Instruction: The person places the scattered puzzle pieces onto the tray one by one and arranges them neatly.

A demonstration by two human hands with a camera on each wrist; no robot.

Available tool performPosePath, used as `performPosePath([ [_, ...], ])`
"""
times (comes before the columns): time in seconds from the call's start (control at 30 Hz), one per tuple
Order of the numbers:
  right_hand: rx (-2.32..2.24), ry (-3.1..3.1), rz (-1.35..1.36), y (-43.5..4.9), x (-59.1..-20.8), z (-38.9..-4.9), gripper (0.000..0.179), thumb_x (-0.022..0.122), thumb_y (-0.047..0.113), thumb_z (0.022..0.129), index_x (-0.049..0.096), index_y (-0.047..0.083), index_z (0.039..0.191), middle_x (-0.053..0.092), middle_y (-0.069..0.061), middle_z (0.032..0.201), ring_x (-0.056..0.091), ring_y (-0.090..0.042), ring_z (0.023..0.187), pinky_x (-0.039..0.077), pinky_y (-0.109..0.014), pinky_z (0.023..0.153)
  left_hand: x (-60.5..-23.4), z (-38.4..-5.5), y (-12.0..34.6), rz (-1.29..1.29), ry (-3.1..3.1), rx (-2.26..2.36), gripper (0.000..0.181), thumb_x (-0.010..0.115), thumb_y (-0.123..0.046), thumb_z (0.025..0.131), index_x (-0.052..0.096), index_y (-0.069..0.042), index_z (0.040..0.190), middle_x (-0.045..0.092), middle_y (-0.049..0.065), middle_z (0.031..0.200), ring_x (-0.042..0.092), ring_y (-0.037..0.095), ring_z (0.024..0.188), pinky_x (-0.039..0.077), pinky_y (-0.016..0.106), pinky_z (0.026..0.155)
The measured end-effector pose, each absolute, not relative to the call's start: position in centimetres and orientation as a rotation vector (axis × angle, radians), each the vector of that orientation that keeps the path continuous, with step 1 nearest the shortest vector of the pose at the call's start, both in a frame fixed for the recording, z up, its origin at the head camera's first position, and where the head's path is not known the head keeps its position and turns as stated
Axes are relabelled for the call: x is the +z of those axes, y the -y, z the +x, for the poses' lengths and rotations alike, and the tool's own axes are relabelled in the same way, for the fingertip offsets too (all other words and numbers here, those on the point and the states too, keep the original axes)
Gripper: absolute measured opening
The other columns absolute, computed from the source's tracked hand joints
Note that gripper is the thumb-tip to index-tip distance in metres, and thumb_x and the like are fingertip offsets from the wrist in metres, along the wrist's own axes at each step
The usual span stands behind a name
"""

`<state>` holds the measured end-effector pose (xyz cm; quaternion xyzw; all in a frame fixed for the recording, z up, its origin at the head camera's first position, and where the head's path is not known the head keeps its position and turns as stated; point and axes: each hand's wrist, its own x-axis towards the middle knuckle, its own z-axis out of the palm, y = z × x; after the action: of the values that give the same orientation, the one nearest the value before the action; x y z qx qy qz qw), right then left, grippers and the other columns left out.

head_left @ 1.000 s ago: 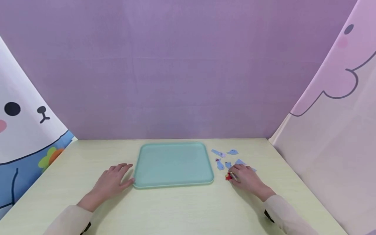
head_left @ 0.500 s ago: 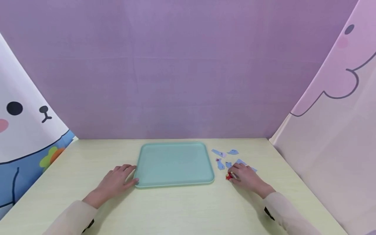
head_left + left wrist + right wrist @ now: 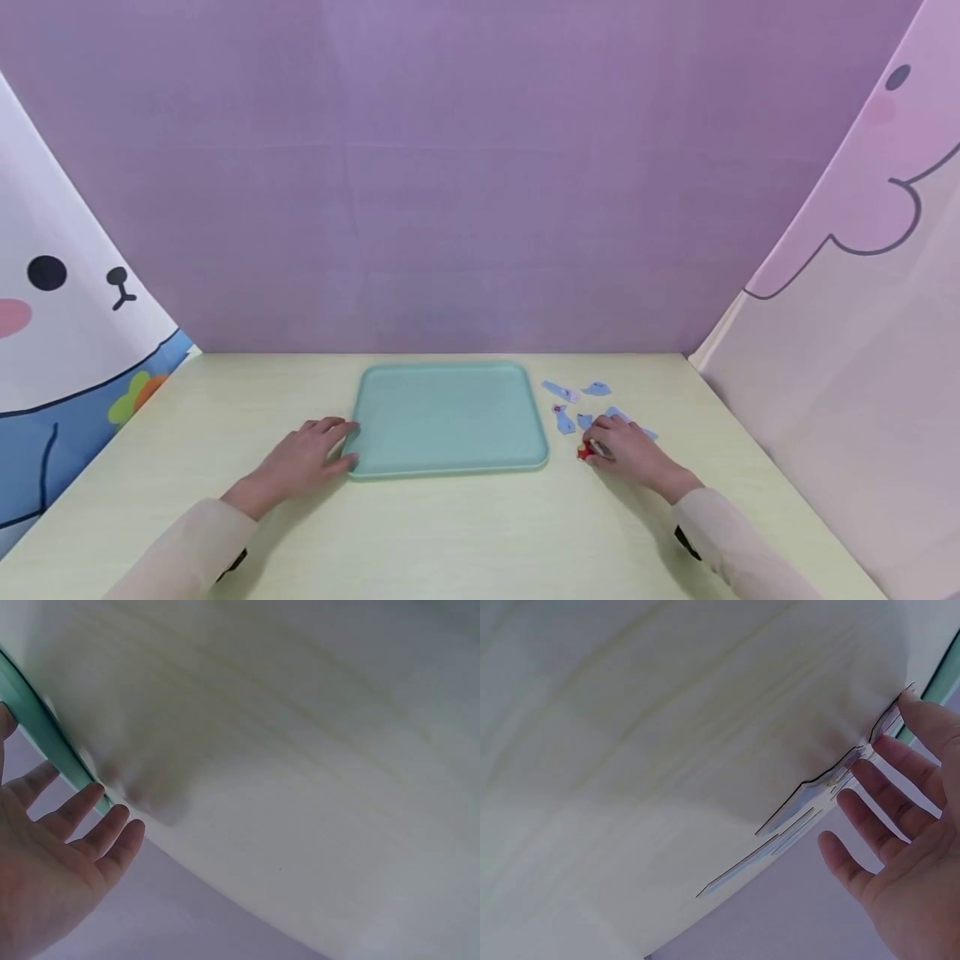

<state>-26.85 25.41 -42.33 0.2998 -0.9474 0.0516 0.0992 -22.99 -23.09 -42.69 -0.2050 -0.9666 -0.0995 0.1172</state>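
A pale green rectangular tray (image 3: 450, 421) lies flat at the middle of the table. Over its left rim reach the fingertips and thumb of my left hand (image 3: 303, 458), spread apart; the left wrist view shows them at the tray's edge (image 3: 45, 731). To the right of the tray, my right hand (image 3: 633, 454) rests low among flat picture pieces, its fingers spread. A red piece (image 3: 584, 450) lies at its thumb and index fingertips, which touch a thin piece (image 3: 887, 720) in the right wrist view. Part of a blue piece (image 3: 618, 413) is hidden behind this hand.
Several blue, irregular pieces lie apart by the tray's right side, among them a long one (image 3: 561, 391), a back one (image 3: 597, 388) and a small one (image 3: 565, 420). A purple cloth wall (image 3: 480, 183) stands behind the light table (image 3: 480, 542), with printed cloths at both sides.
My left hand has shifted right, from beside the tray's left edge to over its rim. The right hand stays nearly still at the red piece. The view has tilted slightly.
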Motion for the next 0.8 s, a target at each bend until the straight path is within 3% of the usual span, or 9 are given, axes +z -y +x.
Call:
performPosePath([
  [0.8, 0.154, 2.838, 0.897, -25.41, -42.13, -27.48, 0.019, 0.073, 0.025, 0.075, 0.065, 0.014, 0.089, 0.060, 0.003, 0.090, 0.051, -0.014, 0.083, 0.043, -0.036, 0.068, -42.87, -23.88, 22.53, -0.569, 2.835, -0.211, 0.041, 0.064, -0.037, 0.080, 0.061, -0.009, 0.109, 0.061, 0.011, 0.113, 0.058, 0.033, 0.096, 0.047, 0.049, 0.071],
])
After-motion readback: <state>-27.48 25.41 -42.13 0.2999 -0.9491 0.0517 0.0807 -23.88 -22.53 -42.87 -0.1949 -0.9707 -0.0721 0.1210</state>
